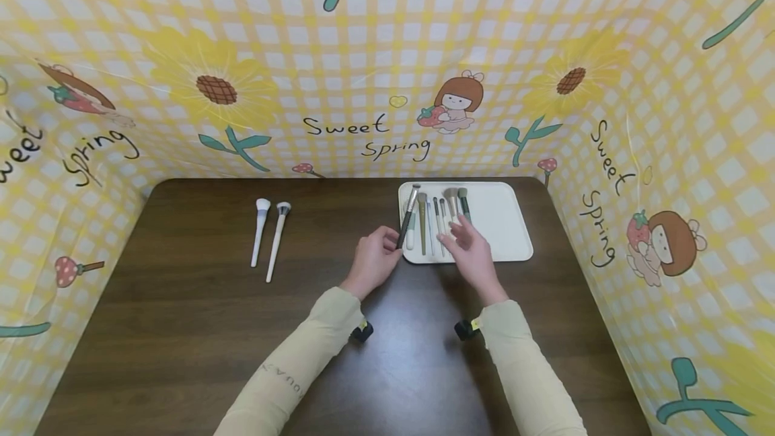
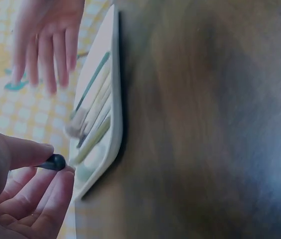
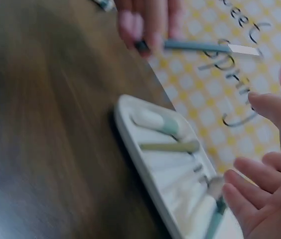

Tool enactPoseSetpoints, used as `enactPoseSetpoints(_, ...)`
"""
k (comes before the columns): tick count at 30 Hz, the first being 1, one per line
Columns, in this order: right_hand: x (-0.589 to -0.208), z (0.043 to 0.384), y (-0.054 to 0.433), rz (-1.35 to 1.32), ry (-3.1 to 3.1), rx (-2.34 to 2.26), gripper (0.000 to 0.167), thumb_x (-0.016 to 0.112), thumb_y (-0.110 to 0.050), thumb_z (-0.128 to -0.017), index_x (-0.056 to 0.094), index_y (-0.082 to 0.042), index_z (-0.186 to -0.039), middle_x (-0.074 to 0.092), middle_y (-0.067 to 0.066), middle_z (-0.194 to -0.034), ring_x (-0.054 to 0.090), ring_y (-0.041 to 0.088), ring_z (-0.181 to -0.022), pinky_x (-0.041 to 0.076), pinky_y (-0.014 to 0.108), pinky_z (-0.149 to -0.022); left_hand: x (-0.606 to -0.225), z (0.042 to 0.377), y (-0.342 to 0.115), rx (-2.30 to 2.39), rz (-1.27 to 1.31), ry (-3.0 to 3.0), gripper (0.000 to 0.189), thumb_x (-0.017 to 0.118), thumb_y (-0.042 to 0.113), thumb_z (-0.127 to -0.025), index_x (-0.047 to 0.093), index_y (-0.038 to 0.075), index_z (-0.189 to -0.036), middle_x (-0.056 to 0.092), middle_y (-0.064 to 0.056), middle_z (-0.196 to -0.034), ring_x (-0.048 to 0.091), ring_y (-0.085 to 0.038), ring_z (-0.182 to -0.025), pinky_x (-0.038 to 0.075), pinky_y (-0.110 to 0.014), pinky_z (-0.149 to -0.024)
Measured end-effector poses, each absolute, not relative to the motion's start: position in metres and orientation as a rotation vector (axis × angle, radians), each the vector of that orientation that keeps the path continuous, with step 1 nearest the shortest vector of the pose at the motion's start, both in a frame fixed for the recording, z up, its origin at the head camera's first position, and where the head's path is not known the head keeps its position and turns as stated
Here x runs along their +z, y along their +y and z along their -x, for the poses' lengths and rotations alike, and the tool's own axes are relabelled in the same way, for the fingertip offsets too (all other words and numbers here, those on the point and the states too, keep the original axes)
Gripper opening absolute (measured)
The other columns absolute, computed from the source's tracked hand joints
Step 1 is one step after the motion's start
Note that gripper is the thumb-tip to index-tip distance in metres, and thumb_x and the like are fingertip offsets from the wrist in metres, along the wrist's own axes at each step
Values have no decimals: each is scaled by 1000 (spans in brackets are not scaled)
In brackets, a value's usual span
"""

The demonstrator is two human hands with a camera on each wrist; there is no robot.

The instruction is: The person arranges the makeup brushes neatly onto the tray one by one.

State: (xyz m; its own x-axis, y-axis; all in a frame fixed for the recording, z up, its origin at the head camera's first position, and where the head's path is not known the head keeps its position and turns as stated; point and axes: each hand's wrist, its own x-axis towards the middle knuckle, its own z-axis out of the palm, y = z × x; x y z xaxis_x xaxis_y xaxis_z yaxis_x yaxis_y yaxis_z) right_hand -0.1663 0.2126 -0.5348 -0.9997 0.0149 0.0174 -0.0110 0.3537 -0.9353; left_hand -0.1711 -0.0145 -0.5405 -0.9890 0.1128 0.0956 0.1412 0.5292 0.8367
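Observation:
My left hand (image 1: 373, 258) pinches a dark-handled makeup brush (image 1: 408, 215) near the handle's end, at the left edge of the white tray (image 1: 511, 227). In the left wrist view, the rounded dark handle end (image 2: 56, 162) pokes out between thumb and fingers. The right wrist view shows the same brush (image 3: 195, 46) with its pale tip pointing away from the hand. Over the tray's front middle, my right hand (image 1: 472, 258) has its fingers loosely spread and holds nothing. Several makeup brushes lie side by side in the tray, including an olive-handled one (image 1: 422, 224) and a green one (image 1: 463, 202).
Two white-handled makeup brushes, one shorter (image 1: 259, 231) and one longer (image 1: 277, 244), lie on the dark wooden table (image 1: 200, 315) at the left. A yellow checked cloth (image 1: 363, 52) walls in the table at the back and both sides.

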Motion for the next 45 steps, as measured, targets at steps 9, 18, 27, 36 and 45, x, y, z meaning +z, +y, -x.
enactPoseSetpoints(9, -544, 161, 186, -81, -2598, 1841, 47, 68, -24, -100, 59, -4, -142, 70, 12, -124, 65, 25, -117, 51, 41, -98, -551, 161, 5, -1488, 320, -2733, 25, 81, 0, -83, 67, 4, -103, 74, -6, -81, 73, -16, -74, 58, -28, -68)
enactPoseSetpoints(18, -542, 159, 176, -19, -2483, 1964, 40, 72, -12, -96, 64, 4, -132, 72, 22, -112, 72, 33, -97, 58, 39, -83, -551, 159, 14, -1468, 345, -2722, 24, 80, -1, -84, 65, 5, -102, 74, -7, -83, 73, -16, -74, 57, -27, -67)
enactPoseSetpoints(27, -540, 161, 173, 4, -2443, 1936, 30, 70, -3, -96, 66, 4, -124, 73, 20, -106, 74, 30, -90, 59, 34, -76, -549, 159, 16, -1424, 400, -2709, 29, 82, 1, -83, 63, 5, -105, 74, -6, -86, 72, -17, -77, 57, -28, -70)
enactPoseSetpoints(36, -543, 159, 183, 46, -2456, 1909, 30, 70, -4, -96, 66, 3, -124, 72, 19, -105, 73, 32, -93, 59, 34, -79, -554, 162, 11, -1293, 476, -2738, 66, 92, 15, -75, 57, 1, -128, 66, -16, -113, 63, -31, -105, 50, -41, -91)
enactPoseSetpoints(45, -546, 157, 194, 90, -2479, 1886, 30, 70, -5, -96, 66, 2, -125, 72, 19, -106, 73, 31, -92, 59, 32, -77, -558, 169, 10, -1327, 488, -2713, 104, 98, 27, -68, 40, 1, -150, 50, -20, -142, 53, -30, -126, 44, -43, -104)
